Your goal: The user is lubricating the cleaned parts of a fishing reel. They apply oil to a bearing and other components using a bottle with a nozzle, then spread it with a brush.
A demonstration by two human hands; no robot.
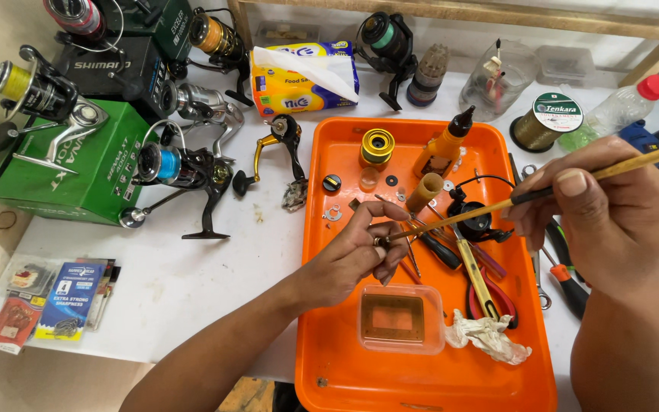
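Observation:
My left hand [356, 255] pinches a small metal ring-shaped part [380, 241] between thumb and fingertips over the orange tray [345, 358]. My right hand [604, 217] grips a thin wooden-handled brush [482, 211] like a pen, its tip touching the small part. Below the hands, in the tray, sit a small clear plastic tub [400, 319] of brownish liquid and a crumpled tissue [490, 338].
The tray also holds a gold spool [377, 146], a yellow oil bottle [442, 149], screwdrivers, red pliers [497, 305] and small washers. Several fishing reels [184, 168], green and black boxes, a tissue box [303, 76], a line spool [547, 122] and hook packets [59, 301] surround it on the white table.

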